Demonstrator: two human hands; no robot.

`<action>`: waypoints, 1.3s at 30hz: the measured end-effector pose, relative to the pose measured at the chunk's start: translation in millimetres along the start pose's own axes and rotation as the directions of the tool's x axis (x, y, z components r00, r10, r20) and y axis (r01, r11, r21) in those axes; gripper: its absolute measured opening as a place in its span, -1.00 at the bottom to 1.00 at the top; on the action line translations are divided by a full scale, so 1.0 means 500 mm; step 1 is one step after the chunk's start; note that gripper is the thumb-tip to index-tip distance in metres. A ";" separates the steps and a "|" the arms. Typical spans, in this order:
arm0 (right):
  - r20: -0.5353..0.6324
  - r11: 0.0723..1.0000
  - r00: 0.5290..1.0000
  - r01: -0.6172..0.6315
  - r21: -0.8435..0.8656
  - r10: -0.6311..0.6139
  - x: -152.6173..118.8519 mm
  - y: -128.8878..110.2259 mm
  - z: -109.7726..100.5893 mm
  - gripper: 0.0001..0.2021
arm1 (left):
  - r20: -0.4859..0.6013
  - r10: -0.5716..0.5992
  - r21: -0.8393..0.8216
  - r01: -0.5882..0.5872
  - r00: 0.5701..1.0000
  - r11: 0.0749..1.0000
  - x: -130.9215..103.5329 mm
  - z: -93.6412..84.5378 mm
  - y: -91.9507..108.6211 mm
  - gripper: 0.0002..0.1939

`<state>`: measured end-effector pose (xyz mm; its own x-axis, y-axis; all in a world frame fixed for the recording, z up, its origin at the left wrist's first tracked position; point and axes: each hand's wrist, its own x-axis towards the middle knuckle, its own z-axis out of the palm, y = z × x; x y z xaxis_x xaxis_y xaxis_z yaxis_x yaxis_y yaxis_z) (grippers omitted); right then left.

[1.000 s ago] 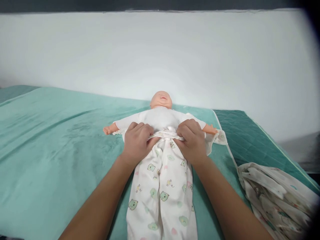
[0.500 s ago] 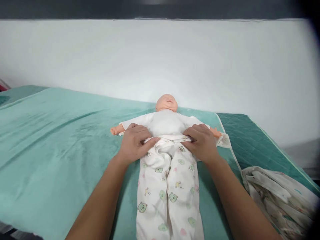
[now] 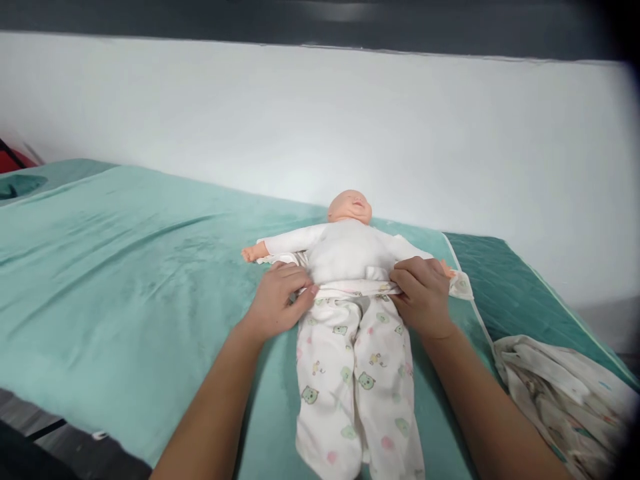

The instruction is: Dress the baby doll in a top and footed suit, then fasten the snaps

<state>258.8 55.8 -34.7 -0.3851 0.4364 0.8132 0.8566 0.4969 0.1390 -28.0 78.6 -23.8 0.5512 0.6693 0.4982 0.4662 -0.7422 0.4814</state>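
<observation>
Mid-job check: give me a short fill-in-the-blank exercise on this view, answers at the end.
1. The left hand and right hand hold the pants at the ____.
2. The doll lies face ____.
3. Its plain top is ____ in colour.
4. The bunched cloth lies nearer the ____ hand.

Missing words: waistband; up; white; right.

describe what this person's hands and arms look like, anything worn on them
The left hand and right hand are ungloved, with no ring showing on the visible fingers. The left forearm and right forearm are bare: no sleeve, watch or bracelet is in view.
</observation>
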 end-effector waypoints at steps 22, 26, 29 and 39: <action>0.432 0.789 0.690 -0.607 -0.093 0.581 -0.071 -0.030 -0.051 -0.82 | 0.055 -0.099 0.176 0.088 0.994 0.981 -0.042 0.040 0.004 -0.86; 0.501 0.734 0.599 -0.670 -0.113 0.624 -0.062 -0.034 -0.058 -0.81 | 0.034 -0.092 0.226 0.082 0.995 0.971 -0.042 0.042 0.007 -0.88; 0.556 0.721 0.585 -0.692 -0.038 0.591 -0.062 -0.029 -0.065 -0.78 | 0.016 -0.091 0.240 0.085 0.996 0.967 -0.041 0.044 0.010 -0.90; 0.726 0.545 0.543 -0.792 0.276 0.422 -0.089 0.004 -0.087 -0.46 | -0.046 -0.127 0.296 0.136 0.991 0.946 -0.035 0.047 0.014 -0.96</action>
<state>292.6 4.8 -46.1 -0.0971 0.9912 0.0904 0.6771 0.1324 -0.7239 -18.0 60.8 -46.0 0.4545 0.7593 0.4657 0.7203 -0.6209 0.3092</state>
